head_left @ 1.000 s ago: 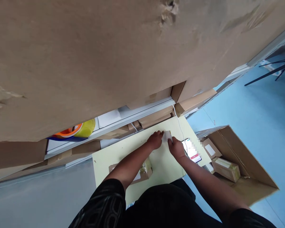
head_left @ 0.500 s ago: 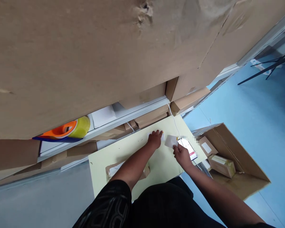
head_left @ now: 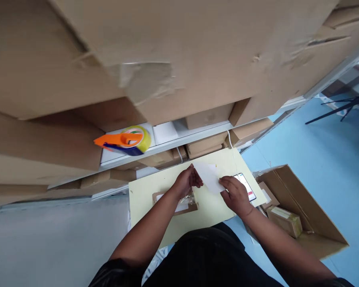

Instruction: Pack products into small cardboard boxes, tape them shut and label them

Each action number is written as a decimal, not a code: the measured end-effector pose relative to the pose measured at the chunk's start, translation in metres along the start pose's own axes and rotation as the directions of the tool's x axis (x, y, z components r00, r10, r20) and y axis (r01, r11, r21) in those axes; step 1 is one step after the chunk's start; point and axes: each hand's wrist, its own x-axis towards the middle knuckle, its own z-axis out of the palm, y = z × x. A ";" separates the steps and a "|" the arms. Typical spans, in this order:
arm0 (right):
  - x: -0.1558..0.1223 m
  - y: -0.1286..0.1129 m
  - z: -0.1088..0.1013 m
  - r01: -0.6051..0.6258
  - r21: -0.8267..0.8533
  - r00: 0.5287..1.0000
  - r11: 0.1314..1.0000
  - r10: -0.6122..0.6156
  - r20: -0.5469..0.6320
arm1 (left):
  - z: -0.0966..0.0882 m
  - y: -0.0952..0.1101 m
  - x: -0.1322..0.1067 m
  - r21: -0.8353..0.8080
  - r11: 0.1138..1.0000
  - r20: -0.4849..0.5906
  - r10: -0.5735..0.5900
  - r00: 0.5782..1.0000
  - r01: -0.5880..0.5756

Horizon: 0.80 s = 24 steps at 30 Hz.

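Over a pale yellow table, both my hands hold a white slip of paper. My left hand pinches its left edge, and my right hand grips its right end. Under my left wrist lies a flat brown parcel with a white label and clear tape. A phone with a lit screen lies just right of my right hand, with a white cable running up from it.
Large cardboard boxes fill the shelf above. An orange tape dispenser with yellow tape sits on the white shelf. An open carton with small parcels stands on the blue floor at right. Tripod legs show far right.
My hands moved back toward me and now hold the white paper together over the parcel; half a second ago only the right hand held it. The camera tilted, revealing more of the tape dispenser.
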 end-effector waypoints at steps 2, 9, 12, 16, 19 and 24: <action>0.005 -0.017 0.007 0.052 0.037 0.999 0.998 -0.052 0.010 | -0.011 0.009 -0.035 -0.191 0.980 -0.092 0.034 0.995 -0.051; 0.015 -0.077 0.033 0.053 0.235 0.998 0.971 -0.062 0.032 | -0.055 0.016 -0.130 -0.385 0.900 -0.253 0.109 0.961 -0.203; 0.016 -0.098 0.040 -0.045 0.365 0.999 0.930 0.033 0.039 | -0.067 0.014 -0.165 -0.372 0.901 -0.273 0.123 0.954 -0.223; 0.015 -0.122 0.050 -0.295 0.539 0.952 0.789 0.291 0.095 | -0.073 0.007 -0.198 -0.355 0.889 -0.290 0.191 0.938 -0.290; 0.015 -0.142 0.058 -0.572 0.721 0.796 0.392 0.479 0.370 | -0.076 -0.001 -0.213 -0.328 0.852 -0.365 0.286 0.886 -0.409; 0.013 -0.188 0.066 -0.679 0.683 0.643 -0.270 0.232 0.730 | -0.078 -0.016 -0.231 -0.230 0.847 -0.440 0.349 0.827 -0.480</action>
